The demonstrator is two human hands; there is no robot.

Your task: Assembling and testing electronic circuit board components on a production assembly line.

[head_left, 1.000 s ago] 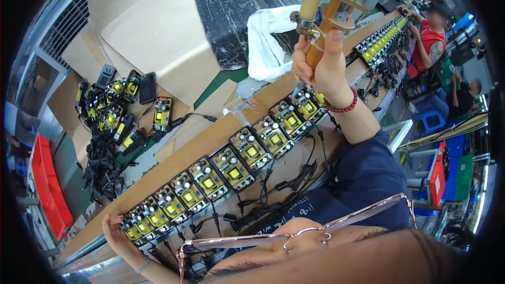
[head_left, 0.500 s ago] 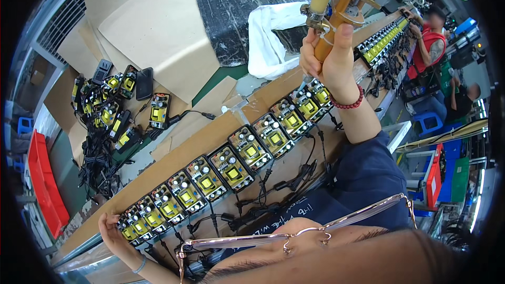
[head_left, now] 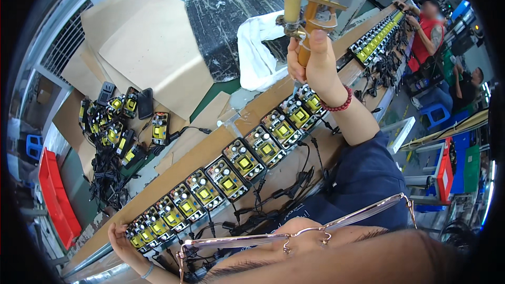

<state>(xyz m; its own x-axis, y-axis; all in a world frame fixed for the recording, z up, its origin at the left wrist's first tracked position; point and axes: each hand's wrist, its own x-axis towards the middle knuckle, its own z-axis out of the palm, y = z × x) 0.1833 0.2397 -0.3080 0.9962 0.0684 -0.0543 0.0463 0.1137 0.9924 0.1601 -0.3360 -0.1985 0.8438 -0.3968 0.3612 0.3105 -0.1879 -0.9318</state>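
My right hand (head_left: 322, 68) is wrapped round the amber handle of a dispensing gun (head_left: 311, 18), which has a pale thick tube beside it and a grey block above. Its lower end points down at the far end of a row of power adapter circuit boards (head_left: 229, 184). The boards lie in open black cases, with yellow transformers and round capacitors showing. At the near left end of that row, my left hand (head_left: 122, 242) has its bent fingers closed about the edge of the last circuit board (head_left: 135, 240). Part of that grip is hidden.
Black cables (head_left: 284, 192) trail from the row toward me. A brown board strip (head_left: 176, 171) runs behind it. Beyond lie a heap of adapters (head_left: 113, 121), cardboard sheets (head_left: 152, 42), a white cloth (head_left: 250, 52) and a red tray (head_left: 55, 200). A person in red (head_left: 427, 39) works at another row.
The view has shifted, so boards and heap sit slightly differently in the picture. My right hand, with the dispensing gun, appears farther left; the left hand stays at the row's end.
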